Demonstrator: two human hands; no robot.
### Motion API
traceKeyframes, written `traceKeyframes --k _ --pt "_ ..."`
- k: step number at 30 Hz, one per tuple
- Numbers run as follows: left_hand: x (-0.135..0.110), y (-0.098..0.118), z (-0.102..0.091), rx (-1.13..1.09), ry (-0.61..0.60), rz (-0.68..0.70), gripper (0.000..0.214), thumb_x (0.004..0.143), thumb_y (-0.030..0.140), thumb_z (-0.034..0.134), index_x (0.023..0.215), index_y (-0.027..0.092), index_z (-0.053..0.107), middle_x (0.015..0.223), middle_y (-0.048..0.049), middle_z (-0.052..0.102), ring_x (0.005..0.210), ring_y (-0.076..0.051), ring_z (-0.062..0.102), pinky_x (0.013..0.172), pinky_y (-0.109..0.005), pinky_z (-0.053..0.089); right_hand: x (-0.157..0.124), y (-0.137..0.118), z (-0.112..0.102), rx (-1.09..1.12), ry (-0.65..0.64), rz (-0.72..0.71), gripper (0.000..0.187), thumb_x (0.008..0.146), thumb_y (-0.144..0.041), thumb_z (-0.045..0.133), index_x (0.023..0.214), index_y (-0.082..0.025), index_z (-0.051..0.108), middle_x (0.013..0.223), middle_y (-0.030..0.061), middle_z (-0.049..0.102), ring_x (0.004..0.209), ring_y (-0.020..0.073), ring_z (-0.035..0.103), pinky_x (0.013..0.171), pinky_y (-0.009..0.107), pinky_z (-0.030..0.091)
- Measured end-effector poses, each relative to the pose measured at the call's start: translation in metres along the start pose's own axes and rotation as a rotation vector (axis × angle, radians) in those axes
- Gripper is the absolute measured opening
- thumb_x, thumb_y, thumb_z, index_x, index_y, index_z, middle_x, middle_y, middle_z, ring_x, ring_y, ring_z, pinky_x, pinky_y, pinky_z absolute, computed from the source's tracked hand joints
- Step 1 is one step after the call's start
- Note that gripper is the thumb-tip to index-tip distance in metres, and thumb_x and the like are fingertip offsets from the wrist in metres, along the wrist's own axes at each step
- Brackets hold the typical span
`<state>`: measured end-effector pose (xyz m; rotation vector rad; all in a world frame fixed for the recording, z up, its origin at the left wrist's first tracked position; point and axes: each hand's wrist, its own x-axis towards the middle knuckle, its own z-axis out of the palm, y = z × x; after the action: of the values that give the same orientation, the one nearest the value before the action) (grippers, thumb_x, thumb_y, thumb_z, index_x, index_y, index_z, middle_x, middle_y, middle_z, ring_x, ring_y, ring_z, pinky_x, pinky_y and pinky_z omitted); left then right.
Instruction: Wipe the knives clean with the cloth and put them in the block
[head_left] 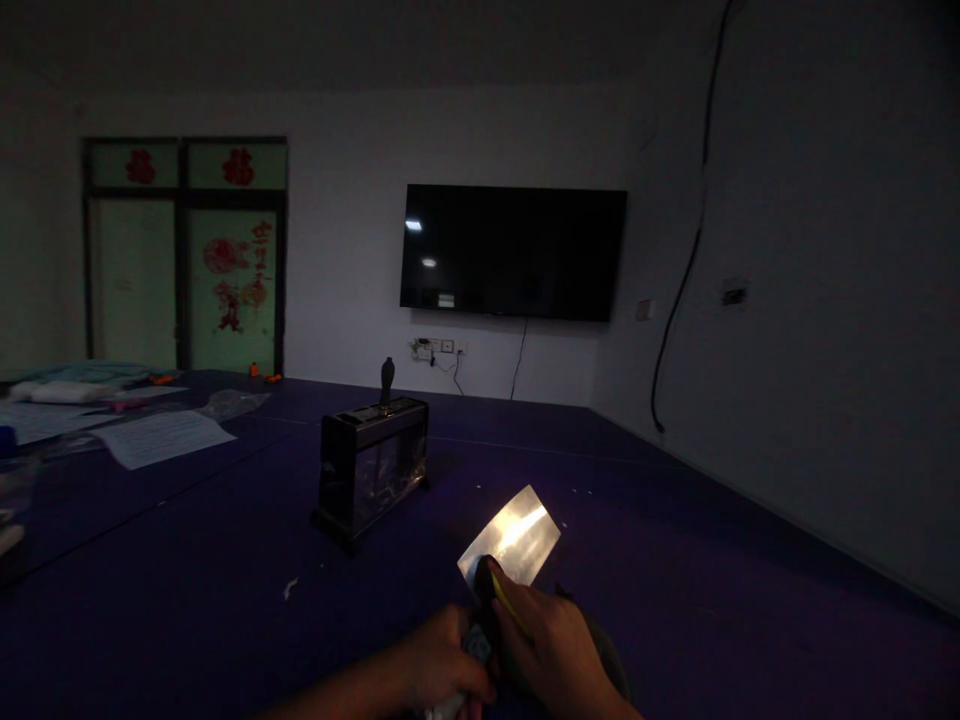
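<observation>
A cleaver with a broad shiny blade (517,535) is tilted up in front of me, over the purple tabletop. My left hand (442,660) is closed low down, around where the cleaver's handle would be; the handle itself is mostly hidden. A grey-white, patterned piece (476,645) shows at its fingers. My right hand (555,640) is closed on a dark pad with a yellow edge (487,580), touching the lower part of the blade. Behind my right wrist is a dark rounded thing (611,655), mostly covered.
A dark knife block (375,455) with a black handle (387,382) sticking up stands left of the blade. Papers (165,437) and clear plastic (234,403) lie on the table (225,580) at left. A wall (795,430) borders the right side; a television (514,252) hangs beyond.
</observation>
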<state>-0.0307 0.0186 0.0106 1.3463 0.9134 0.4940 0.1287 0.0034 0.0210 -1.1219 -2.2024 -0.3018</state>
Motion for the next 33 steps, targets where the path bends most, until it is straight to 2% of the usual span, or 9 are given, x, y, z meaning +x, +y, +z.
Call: traceKeyframes --k 15,24,33 --pt "0.0028 -0.0034 -0.0008 0.017 -0.008 -0.006 0.018 0.048 0.004 0.057 0.062 0.012 0.050 0.040 0.0019 0.051 0.033 -0.009 0.046 0.032 -0.015 0.036 -0.0005 0.0014 0.0024 0.018 -0.057 0.019 0.037 0.090 -0.029 0.027 0.120 -0.017 0.045 0.072 0.0049 0.066 0.059 0.0137 0.062 0.054 0.020 0.043" --pt "0.0037 -0.0046 -0.0005 0.021 -0.007 -0.013 0.018 0.047 0.005 0.052 0.063 0.012 0.051 0.038 0.0014 0.051 0.031 -0.009 0.044 0.031 -0.015 0.036 -0.0009 0.0015 0.0013 0.041 -0.081 0.048 0.036 0.090 -0.030 0.028 0.120 -0.018 0.045 0.073 0.0050 0.066 0.060 0.0143 0.062 0.053 0.020 0.042" --pt "0.0037 -0.0070 -0.0015 0.033 -0.017 0.019 0.019 0.049 0.009 0.059 0.067 0.012 0.052 0.040 0.0020 0.052 0.033 -0.009 0.045 0.033 -0.016 0.036 -0.0014 0.0038 0.0035 0.043 -0.050 0.009 0.037 0.090 -0.032 0.028 0.120 -0.018 0.045 0.073 0.0041 0.066 0.058 0.0134 0.061 0.053 0.020 0.042"
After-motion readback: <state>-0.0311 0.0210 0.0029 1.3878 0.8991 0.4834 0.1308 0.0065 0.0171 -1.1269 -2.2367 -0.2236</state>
